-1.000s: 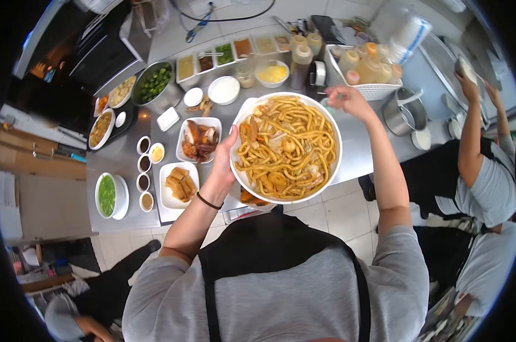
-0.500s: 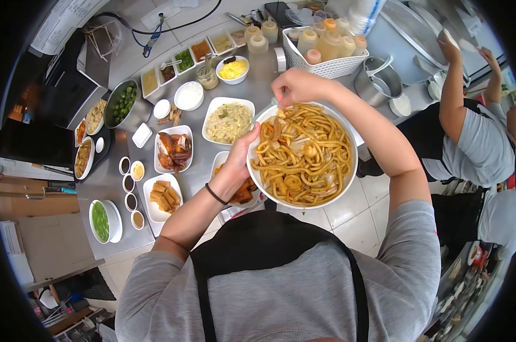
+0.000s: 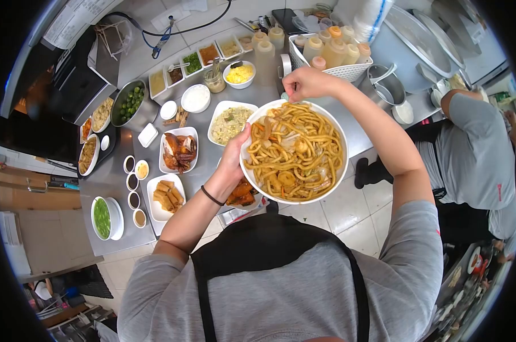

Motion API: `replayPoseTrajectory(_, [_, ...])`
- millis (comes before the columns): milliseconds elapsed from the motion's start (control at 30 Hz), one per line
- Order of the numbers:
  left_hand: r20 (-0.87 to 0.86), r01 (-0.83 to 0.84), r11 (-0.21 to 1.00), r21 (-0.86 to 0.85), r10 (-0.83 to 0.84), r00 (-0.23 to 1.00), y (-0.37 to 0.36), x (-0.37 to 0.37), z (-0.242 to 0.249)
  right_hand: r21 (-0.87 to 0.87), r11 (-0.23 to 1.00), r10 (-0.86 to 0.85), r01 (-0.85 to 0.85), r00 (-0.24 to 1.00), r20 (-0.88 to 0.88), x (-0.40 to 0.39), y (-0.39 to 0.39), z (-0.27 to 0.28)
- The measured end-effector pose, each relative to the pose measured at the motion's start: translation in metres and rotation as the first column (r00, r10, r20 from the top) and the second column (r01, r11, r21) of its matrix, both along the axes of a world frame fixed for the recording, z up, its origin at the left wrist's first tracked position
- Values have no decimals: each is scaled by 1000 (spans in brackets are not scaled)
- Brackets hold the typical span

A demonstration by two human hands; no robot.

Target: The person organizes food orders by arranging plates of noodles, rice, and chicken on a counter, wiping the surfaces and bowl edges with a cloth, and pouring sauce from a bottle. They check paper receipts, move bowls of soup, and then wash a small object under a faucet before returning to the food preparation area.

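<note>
A large white bowl of thick brown noodles (image 3: 295,153) is held up in front of my chest, above the counter's front edge. My left hand (image 3: 234,159) grips the bowl's left side, thumb over the rim, fingers hidden underneath. At the top rim my right hand (image 3: 303,84) has its fingers pinched together around something small and pale green that I cannot make out. Left of the bowl sits a white dish of fried rice (image 3: 231,122). An orange-brown dish (image 3: 242,194) is partly covered by my left forearm.
On the steel counter (image 3: 111,246) stand roast meat (image 3: 179,150), golden rolls (image 3: 168,196), small sauce cups (image 3: 133,199) and a green soup bowl (image 3: 102,219). A white bottle basket (image 3: 347,70) and a metal pot (image 3: 383,85) are behind. A co-worker (image 3: 474,148) stands at right.
The noodle bowl and my left hand have shifted slightly left. My right hand has moved a little right relative to the bowl's rim. The co-worker's raised arms have come down.
</note>
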State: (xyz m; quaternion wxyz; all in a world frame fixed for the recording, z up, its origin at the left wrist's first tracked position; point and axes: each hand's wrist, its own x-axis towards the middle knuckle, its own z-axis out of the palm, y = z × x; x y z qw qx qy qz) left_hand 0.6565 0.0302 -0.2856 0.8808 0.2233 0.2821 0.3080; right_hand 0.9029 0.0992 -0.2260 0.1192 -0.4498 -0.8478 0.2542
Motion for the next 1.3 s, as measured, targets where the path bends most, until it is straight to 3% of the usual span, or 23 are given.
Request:
replayPoseTrajectory(200, [-5, -105, 994, 31, 106, 994, 3, -2, 1, 122, 986, -123, 112, 989, 81, 16, -12, -3])
replayPoseTrajectory(433, [18, -162, 979, 120, 161, 987, 20, -8, -4, 58, 955, -295, 290, 946, 136, 49, -48, -2])
replayPoseTrajectory(500, [7, -201, 972, 124, 202, 979, 25, -10, -5, -149, 954, -271, 261, 962, -47, 68, -60, 3])
replayPoseTrajectory(567, [2, -200, 970, 136, 202, 979, 27, -12, -5, -128, 952, -291, 276, 950, -116, 77, -64, -9])
replayPoseTrajectory(633, [-1, -179, 966, 186, 182, 983, 34, -12, -6, -63, 949, -307, 309, 863, -401, 68, -65, -15])
replayPoseTrajectory(700, [-27, -178, 966, 186, 186, 982, 40, -9, -7, -23, 959, -270, 281, 893, -359, 60, -67, -21])
replayPoseTrajectory(767, [-24, -163, 967, 195, 171, 985, 43, -6, -7, 310, 924, -131, 223, 947, -293, 59, -72, -34])
replayPoseTrajectory(900, [-20, -217, 951, 222, 227, 974, 49, 4, -2, 298, 869, -296, 396, 897, -328, 57, -102, -51])
replayPoseTrajectory(967, [-38, -229, 943, 241, 245, 969, 51, 11, 1, 376, 833, -295, 405, 901, -317, 50, -115, -62])
replayPoseTrajectory(1033, [24, -252, 935, 249, 254, 967, 55, 19, 2, 442, 736, -397, 513, 856, -331, 37, -131, -68])
replayPoseTrajectory(1233, [84, -258, 939, 226, 245, 966, 61, 46, -15, 300, 597, -545, 744, 651, -528, 11, -165, -91])
replayPoseTrajectory(1300, [131, -294, 940, 176, 273, 953, 62, 57, -25, 98, 606, -558, 789, 509, -655, -5, -177, -93])
